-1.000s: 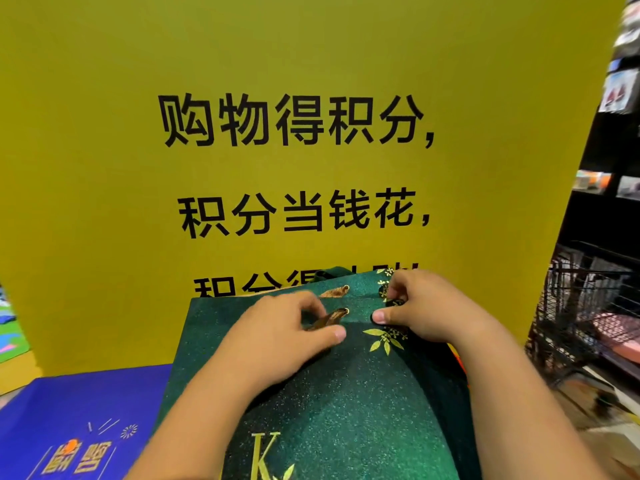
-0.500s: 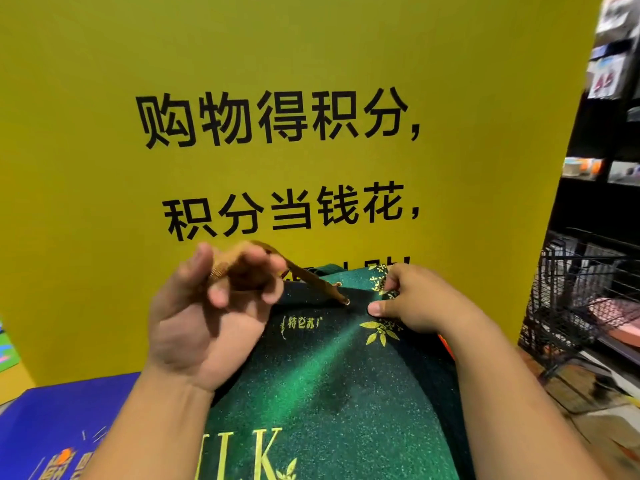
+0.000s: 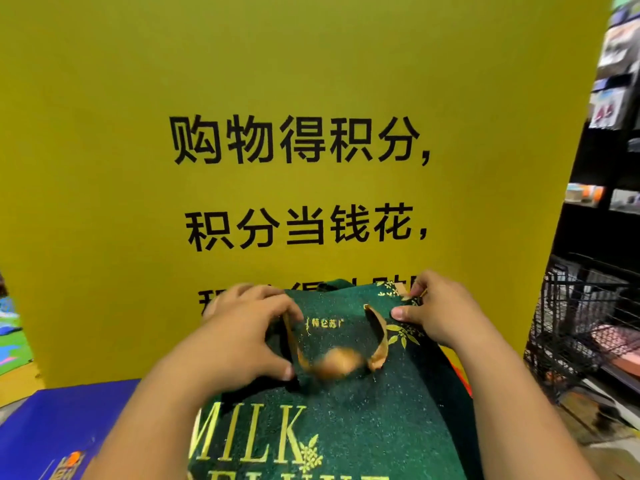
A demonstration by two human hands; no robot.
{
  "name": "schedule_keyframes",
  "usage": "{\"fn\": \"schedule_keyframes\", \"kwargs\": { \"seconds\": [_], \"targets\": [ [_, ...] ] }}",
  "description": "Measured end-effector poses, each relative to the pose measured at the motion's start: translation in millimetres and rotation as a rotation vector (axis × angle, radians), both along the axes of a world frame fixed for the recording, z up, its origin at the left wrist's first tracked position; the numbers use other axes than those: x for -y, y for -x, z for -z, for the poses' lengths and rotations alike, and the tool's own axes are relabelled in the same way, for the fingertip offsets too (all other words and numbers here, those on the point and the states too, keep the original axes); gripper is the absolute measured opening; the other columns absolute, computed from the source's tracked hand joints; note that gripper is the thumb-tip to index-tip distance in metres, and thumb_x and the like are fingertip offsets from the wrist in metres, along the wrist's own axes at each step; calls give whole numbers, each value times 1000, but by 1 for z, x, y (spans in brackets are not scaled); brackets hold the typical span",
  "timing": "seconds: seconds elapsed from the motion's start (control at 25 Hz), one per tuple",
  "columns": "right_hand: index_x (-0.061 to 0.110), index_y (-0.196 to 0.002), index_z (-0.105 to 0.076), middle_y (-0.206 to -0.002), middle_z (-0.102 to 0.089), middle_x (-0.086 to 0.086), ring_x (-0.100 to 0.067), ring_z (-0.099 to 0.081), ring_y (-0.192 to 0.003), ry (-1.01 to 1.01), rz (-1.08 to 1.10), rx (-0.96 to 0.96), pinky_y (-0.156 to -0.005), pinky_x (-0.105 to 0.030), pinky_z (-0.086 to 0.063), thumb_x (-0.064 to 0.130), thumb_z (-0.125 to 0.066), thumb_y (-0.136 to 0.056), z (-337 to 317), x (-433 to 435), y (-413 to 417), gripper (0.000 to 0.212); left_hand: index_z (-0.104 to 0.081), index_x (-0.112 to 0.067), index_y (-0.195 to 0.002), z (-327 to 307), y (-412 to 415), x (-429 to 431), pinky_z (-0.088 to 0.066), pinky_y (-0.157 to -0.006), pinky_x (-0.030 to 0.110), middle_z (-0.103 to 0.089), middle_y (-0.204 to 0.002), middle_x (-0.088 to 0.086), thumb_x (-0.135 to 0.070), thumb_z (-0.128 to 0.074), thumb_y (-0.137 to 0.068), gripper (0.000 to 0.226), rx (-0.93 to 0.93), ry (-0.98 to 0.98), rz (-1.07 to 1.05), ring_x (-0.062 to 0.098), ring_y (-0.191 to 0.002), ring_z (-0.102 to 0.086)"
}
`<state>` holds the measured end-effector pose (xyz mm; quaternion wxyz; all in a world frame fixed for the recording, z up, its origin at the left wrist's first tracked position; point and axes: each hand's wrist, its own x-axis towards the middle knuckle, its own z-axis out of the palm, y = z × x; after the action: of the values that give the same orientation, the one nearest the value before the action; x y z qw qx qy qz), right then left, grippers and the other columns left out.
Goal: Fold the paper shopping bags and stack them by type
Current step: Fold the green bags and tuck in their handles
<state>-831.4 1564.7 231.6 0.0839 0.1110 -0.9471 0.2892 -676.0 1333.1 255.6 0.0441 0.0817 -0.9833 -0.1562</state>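
A dark green glitter paper bag [image 3: 346, 410] with gold "MILK" lettering lies in front of me, its top edge pointing away. Its gold ribbon handle [image 3: 332, 365] hangs in a loop over the front face, blurred by motion. My left hand [image 3: 242, 337] grips the bag's top left edge, fingers over the rim and thumb on the front beside the handle's left end. My right hand [image 3: 440, 313] pinches the top right corner, thumb on the front and fingers behind. A flat blue bag [image 3: 52, 431] with orange print lies at the lower left.
A tall yellow sign board [image 3: 311, 98] with black characters stands right behind the bag. On the right are a black wire basket [image 3: 588, 323] and dark shelves [image 3: 616, 133] with goods. Something orange-red [image 3: 459, 375] peeks out under the green bag's right edge.
Half a second ago my left hand held the gold handle raised above the bag. It has come down to the top left edge, and the handle now droops over the front. My right hand stayed at its corner.
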Motion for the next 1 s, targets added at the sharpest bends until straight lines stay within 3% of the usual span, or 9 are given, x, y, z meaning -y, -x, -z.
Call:
{"fn": "schedule_keyframes", "kwargs": {
  "seconds": [0.08, 0.12, 0.28, 0.36, 0.48, 0.6, 0.72, 0.88, 1.0],
  "targets": [
    [22, -100, -49, -105, -60, 1, -18, -53, -89, 83, 28, -35, -68, -32, -39, 41, -85, -73, 7, 8, -1, 49, -16, -66, -141, 7, 3, 9, -3, -118, 58, 8, -164, -11, -58, -83, -64, 103, 145, 72, -150, 31, -151, 8],
    [21, -104, -50, -109, -62, 1, -18, -54, -90, 108, 23, -57, -70, -31, -40, 40, -84, -75, 7, 12, -1, 48, -3, -65, -145, 10, 5, 15, -5, -118, 58, 23, -161, -8, -60, -83, -64, 114, 194, 14, -195, 35, -150, 10],
    [28, -139, -48, -145, -52, 1, -18, -53, -121, 243, -218, 121, -97, -34, -45, 50, -75, -81, -11, -4, -18, 68, 10, -53, -150, 21, 16, 29, -29, -117, 45, 37, -156, 7, -54, -84, -67, 126, 241, -151, -259, 37, -149, -17],
    [34, -158, -16, -163, -24, 5, -23, -35, -144, 47, -339, 307, -116, -40, -32, 61, -77, -73, -9, -18, -37, 108, 17, -49, -149, 23, 17, 29, -30, -116, 48, 27, -159, 18, -57, -84, -65, 132, 230, -155, -318, 41, -147, -20],
    [32, -157, 13, -167, -9, 2, -21, -22, -150, -55, -342, 408, -121, -36, -20, 53, -83, -70, 20, -26, -45, 131, 20, -35, -153, 30, 19, 28, -39, -108, 42, -26, -159, 16, -62, -84, -59, 143, 174, -139, -347, 34, -138, -40],
    [26, -159, 0, -161, -32, 0, -21, -40, -141, 180, -286, 399, -116, -34, -32, 51, -87, -64, 28, -24, -35, 132, 16, -23, -156, 24, 21, 24, -42, -102, 40, -42, -152, 11, -60, -86, -58, 146, 117, -191, -367, 31, -131, -48],
    [30, -159, 3, -162, -29, 1, -23, -40, -141, 187, -300, 380, -114, -33, -34, 51, -85, -67, 26, -26, -37, 129, 12, -22, -157, 19, 9, 22, -41, -105, 45, -37, -155, 13, -34, -90, -66, 137, -35, -433, -355, 35, -134, -45],
    [40, -158, 1, -159, -34, 3, -17, -52, -123, 380, -344, 361, -98, -29, -47, 37, -82, -80, 39, -30, -45, 114, -21, -20, -153, 42, -15, 29, -55, -89, 48, -56, -139, 16, -6, -87, -69, 108, -301, -818, -376, 34, -106, -65],
    [37, -159, -3, -159, -34, 4, -20, -52, -129, 402, -318, 321, -105, -40, -47, 41, -84, -72, 47, -31, -45, 119, -37, -22, -146, 51, -14, 26, -58, -85, 52, -54, -140, 13, 8, -78, -75, 88, -416, -976, -329, 32, -104, -67]
  ]
}}
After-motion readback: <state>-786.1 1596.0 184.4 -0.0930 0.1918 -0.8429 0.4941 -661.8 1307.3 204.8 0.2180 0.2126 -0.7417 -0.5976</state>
